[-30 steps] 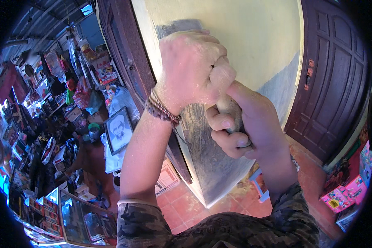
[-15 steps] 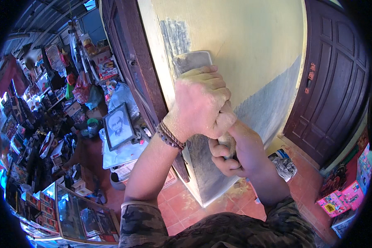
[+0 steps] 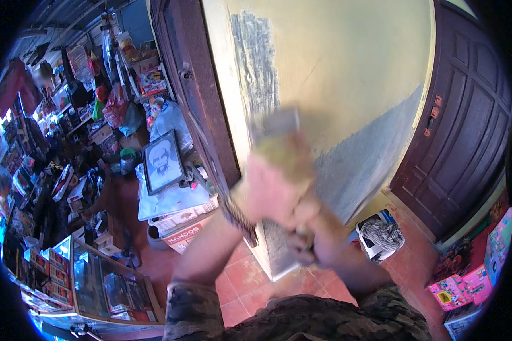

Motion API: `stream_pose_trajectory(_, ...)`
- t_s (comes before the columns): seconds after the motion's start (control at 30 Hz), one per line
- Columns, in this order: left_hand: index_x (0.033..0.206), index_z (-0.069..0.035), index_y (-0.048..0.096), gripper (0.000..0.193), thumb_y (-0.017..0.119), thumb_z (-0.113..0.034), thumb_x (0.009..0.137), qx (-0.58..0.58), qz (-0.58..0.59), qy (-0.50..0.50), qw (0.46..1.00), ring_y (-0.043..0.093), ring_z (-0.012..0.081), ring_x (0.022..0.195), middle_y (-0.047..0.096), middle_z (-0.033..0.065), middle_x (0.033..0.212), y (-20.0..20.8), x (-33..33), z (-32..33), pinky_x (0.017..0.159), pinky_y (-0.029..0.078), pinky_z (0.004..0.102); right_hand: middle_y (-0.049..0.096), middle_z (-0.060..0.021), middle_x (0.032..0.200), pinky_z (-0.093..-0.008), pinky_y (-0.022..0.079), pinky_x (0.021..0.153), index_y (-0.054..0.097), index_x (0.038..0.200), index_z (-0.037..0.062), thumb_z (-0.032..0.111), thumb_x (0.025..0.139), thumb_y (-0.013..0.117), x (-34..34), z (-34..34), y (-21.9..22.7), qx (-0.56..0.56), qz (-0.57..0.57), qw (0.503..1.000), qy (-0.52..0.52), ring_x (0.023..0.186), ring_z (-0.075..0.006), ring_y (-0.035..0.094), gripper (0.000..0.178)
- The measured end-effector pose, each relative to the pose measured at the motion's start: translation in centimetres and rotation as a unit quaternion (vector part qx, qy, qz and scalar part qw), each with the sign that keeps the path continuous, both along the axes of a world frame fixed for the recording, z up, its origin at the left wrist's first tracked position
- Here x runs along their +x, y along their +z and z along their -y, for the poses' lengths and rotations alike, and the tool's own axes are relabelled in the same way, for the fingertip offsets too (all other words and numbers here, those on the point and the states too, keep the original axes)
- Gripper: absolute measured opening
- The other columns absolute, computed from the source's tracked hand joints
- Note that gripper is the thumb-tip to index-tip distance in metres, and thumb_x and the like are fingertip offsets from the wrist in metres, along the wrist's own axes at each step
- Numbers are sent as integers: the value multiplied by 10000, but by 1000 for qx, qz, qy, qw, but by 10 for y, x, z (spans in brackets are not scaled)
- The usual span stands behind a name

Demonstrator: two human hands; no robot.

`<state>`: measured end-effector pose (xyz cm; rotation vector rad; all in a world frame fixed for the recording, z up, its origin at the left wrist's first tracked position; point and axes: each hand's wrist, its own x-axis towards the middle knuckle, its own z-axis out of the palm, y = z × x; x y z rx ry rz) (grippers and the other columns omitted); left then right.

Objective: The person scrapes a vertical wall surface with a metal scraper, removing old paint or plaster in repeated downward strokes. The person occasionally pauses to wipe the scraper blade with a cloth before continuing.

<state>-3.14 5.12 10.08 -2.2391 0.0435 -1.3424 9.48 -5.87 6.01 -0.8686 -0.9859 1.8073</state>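
A scraper (image 3: pixel 277 120) with a broad flat metal blade lies against the yellow-painted wall (image 3: pixel 347 62), blurred by motion. My left hand (image 3: pixel 276 184) is closed round the upper part of the tool, just below the blade. Lower down, my right hand (image 3: pixel 316 244) grips the handle, its fingers smeared. Above the blade runs a rough grey patch (image 3: pixel 253 62) where the yellow coat is off. A wider grey area (image 3: pixel 358 153) covers the lower wall to the right. Yellowish dust clings to my left hand.
A dark wooden door frame (image 3: pixel 202 85) stands left of the wall's edge, a brown panelled door (image 3: pixel 461 125) at the right. A framed portrait (image 3: pixel 162 162) leans on a white-topped stand. Glass display case (image 3: pixel 111 290) at lower left; striped cloth (image 3: pixel 384 238) on the red tiles.
Both hands and the scraper have moved down along the wall, uncovering more of the grey patch above the blade. The whole view has shifted slightly.
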Motion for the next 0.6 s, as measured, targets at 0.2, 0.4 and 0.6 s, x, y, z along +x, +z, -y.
stream_pose_trajectory(0.2, 587, -76, 572, 377, 604, -452, 581, -12, 25, -37, 999, 653, 341, 735, 625, 135, 720, 30, 2, -2, 673, 522, 431, 425, 19, 610, -244, 256, 344, 476, 1062, 114, 421, 974, 467, -7, -3, 31, 8, -42, 997, -58, 394, -85, 357, 319)
stream_pose_trajectory(0.4, 569, -83, 563, 348, 598, -429, 578, -60, 35, -33, 997, 658, 315, 745, 624, 122, 706, 45, 6, -7, 692, 531, 429, 434, 7, 648, -238, 253, 344, 481, 1138, 127, 418, 991, 432, -1, -3, 46, 105, -14, 993, -51, 405, -75, 370, 330)
stream_pose_trajectory(0.6, 591, -85, 597, 322, 581, -401, 532, -41, 28, -63, 997, 658, 309, 751, 622, 109, 700, 14, 10, -1, 743, 535, 446, 460, 21, 668, -217, 272, 355, 470, 1172, 151, 333, 976, 510, -7, 1, 19, 9, 3, 996, -84, 454, -54, 392, 271)
